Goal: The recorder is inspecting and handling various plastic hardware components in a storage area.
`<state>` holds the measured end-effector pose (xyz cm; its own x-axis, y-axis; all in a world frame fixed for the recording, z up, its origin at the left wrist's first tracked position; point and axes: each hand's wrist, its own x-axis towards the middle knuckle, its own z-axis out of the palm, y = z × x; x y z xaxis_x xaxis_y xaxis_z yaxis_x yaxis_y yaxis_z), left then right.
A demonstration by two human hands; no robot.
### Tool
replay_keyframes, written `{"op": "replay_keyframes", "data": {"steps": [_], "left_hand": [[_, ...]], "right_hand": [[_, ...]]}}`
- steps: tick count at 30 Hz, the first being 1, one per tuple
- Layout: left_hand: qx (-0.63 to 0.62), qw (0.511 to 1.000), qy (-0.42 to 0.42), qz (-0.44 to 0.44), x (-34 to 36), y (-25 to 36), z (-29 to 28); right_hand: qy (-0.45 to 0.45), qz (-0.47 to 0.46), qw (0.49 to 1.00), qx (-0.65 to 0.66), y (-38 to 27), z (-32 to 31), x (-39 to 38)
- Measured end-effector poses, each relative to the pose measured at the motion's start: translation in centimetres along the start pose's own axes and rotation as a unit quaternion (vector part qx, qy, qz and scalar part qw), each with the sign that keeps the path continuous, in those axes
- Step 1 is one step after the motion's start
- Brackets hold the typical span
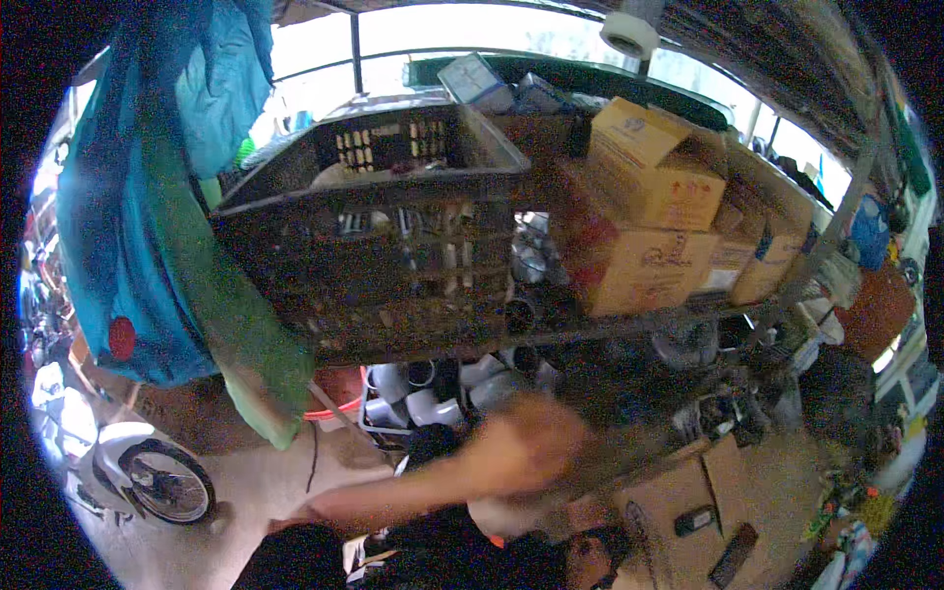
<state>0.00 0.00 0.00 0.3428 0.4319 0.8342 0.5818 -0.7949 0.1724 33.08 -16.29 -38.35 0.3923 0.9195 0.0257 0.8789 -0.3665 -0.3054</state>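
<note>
My left hand reaches across the lower middle, badly smeared by motion, so its fingers and anything in them cannot be made out. It is in front of a low shelf of grey plastic pipe elbows. My right hand is low in the view beside a dark object, partly hidden; I cannot tell whether it grips it. To its right, an opened cardboard box carries small dark objects.
A black plastic crate and stacked cartons sit on the upper shelf. Blue sheeting and green cloth hang at left, above a motorbike wheel. A red tub is behind a thin pole. An upright post stands at right.
</note>
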Motion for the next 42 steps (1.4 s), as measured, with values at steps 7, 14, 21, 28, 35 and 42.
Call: {"op": "replay_keyframes", "data": {"steps": [7,14,21,28,35,42], "left_hand": [[0.194,0.957,0.023,-0.215,11.9,-7.4,-15.9],[0.306,0.835,-0.383,-0.251,17.4,-21.7,-13.7],[0.246,0.739,-0.501,-0.378,17.3,-27.8,-17.7],[0.44,0.733,-0.426,-0.296,15.5,-32.1,-8.9],[0.261,0.747,-0.575,-0.208,16.0,-38.4,-9.7],[0.295,0.752,-0.498,-0.317,15.1,-36.5,-9.3]], "right_hand": [[0.068,-0.054,0.995,-0.057,0.5,5.1,0.4],[0.141,-0.077,0.987,-0.023,-4.2,-0.5,-0.4],[0.141,-0.1,0.984,0.032,-3.8,-0.2,-0.1],[0.159,-0.056,0.985,0.031,-4.9,-2.9,-0.8],[0.183,-0.068,0.98,0.029,-4.8,-2.6,-0.6],[0.132,-0.056,0.99,-0.008,-4.9,-3.5,-1.9]]}}
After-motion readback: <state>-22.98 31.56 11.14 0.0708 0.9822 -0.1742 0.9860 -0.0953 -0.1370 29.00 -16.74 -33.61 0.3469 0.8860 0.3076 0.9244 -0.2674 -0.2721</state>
